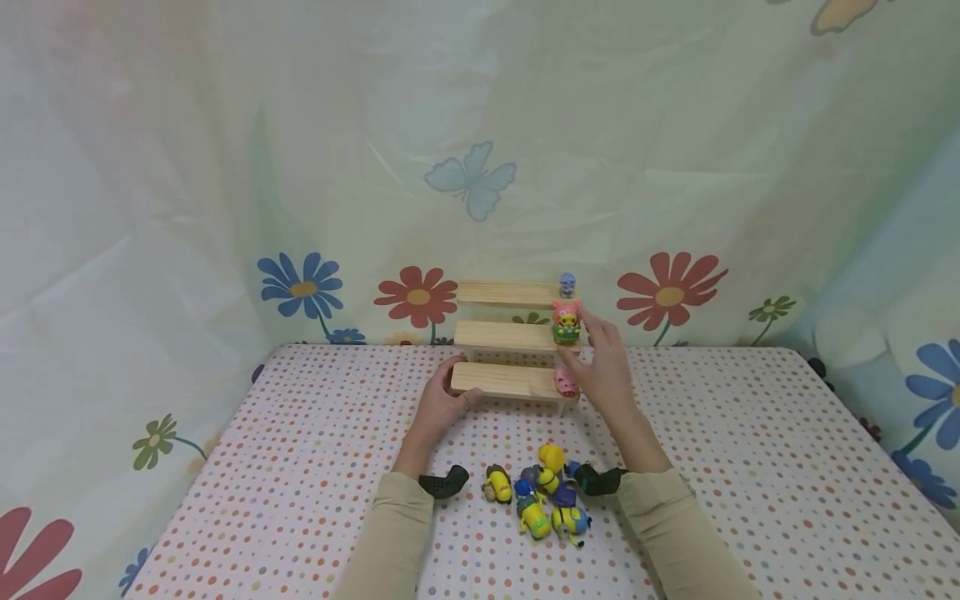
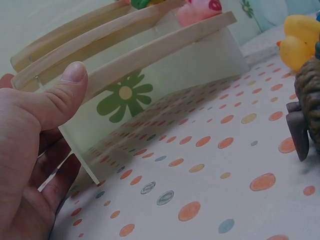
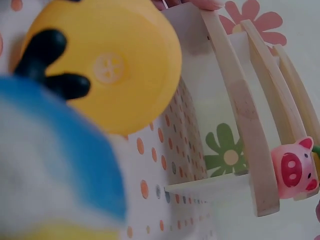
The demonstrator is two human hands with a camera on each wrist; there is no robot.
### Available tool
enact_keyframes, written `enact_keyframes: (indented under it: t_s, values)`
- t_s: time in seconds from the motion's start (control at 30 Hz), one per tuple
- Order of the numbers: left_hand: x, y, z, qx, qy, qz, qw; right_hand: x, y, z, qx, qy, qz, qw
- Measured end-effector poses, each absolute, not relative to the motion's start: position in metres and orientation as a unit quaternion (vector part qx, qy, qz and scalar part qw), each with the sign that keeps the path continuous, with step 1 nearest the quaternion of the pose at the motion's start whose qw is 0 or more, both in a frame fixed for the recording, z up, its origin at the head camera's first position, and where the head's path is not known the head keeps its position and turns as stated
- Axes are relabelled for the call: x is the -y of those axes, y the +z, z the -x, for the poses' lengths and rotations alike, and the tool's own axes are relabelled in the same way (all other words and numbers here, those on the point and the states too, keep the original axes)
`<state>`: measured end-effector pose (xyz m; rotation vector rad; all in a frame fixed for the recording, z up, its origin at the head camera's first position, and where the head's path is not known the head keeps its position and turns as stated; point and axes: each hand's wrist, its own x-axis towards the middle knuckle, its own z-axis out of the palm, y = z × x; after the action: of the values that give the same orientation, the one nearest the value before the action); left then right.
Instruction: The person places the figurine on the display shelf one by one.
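A small three-tier wooden shelf (image 1: 501,379) stands at the back of the table. My left hand (image 1: 444,400) grips its left end, thumb over the lowest board and fingers around the pale side panel. At the right end my right hand (image 1: 611,375) has its fingertips close against a pink-hooded toy figure with a green base (image 1: 567,323) on the middle tier. Whether they pinch the figure or only touch it is not clear. Below it sits a pink pig figure (image 3: 292,170) on the lowest tier; a blue-grey figure (image 1: 567,285) stands on the top tier.
Several yellow and blue toy figures (image 1: 534,517) lie close together in front of the shelf, between my forearms. Among them is a yellow duck-like toy (image 2: 297,42). A flowered curtain (image 1: 480,108) hangs right behind the dotted tabletop (image 1: 300,467).
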<state>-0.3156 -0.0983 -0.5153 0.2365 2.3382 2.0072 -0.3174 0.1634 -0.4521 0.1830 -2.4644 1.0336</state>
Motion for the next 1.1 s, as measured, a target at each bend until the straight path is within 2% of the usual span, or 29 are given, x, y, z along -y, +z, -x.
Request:
enact_keyframes:
  t_s: [0.13,0.23,0.5,0.67,0.97,1.1]
  values:
    - [0.097,-0.500,0.307,-0.761,0.643,-0.080,0.031,-0.162,-0.450,0.316,0.922,0.324,-0.093,0.190]
    - [0.096,-0.494,0.303,-0.765,0.639,-0.077,0.028,-0.160,-0.449,0.315,0.928,0.309,-0.099,0.182]
    - [0.098,-0.509,0.313,-0.759,0.646,-0.075,0.025,-0.159,-0.451,0.315,0.910,0.331,-0.101,0.229]
    - [0.098,-0.524,0.320,-0.758,0.648,-0.073,0.015,-0.158,-0.450,0.315,0.888,0.373,-0.066,0.261]
    - [0.097,-0.528,0.321,-0.767,0.635,-0.092,-0.015,-0.160,-0.453,0.317,0.890,0.368,-0.046,0.265]
    - [0.097,-0.526,0.321,-0.766,0.636,-0.089,-0.014,-0.161,-0.453,0.317,0.887,0.385,-0.055,0.249]
